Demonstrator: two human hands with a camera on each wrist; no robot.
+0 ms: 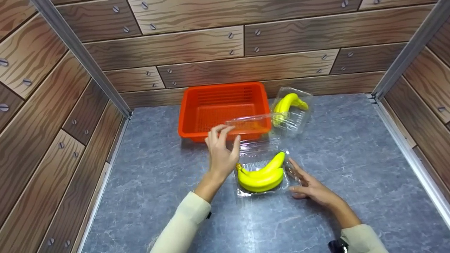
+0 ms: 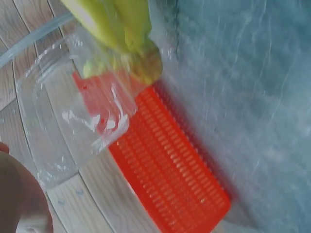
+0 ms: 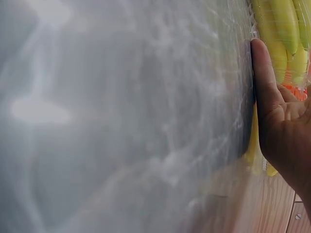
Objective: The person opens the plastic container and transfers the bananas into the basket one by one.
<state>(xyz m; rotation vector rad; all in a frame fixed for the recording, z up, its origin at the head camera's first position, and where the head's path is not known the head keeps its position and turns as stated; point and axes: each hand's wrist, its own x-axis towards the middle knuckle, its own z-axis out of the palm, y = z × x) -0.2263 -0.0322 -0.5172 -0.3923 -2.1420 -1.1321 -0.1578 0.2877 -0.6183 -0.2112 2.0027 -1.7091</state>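
Note:
A clear plastic clamshell container (image 1: pixel 242 192) with bananas (image 1: pixel 260 178) in its base lies on the table, its transparent lid (image 1: pixel 251 121) raised at a tilt on the far side. My left hand (image 1: pixel 221 153) is at the lid's left edge, thumb apart from the bent fingers; whether the fingertips touch the plastic is unclear. In the left wrist view, the lid (image 2: pixel 73 121) stands beside part of that hand (image 2: pixel 22 199). My right hand (image 1: pixel 313 188) rests along the container's right side, fingers extended. The right wrist view shows its thumb (image 3: pixel 265 73) beside the bananas (image 3: pixel 274 34).
Behind the container stands a red-orange plastic basket (image 1: pixel 225 135) with perforated walls. To its right, a second clear container (image 1: pixel 304 96) with bananas (image 1: pixel 290 102) lies near the back wall. Wood-patterned walls (image 1: pixel 211 45) enclose the grey marbled table (image 1: pixel 151 175).

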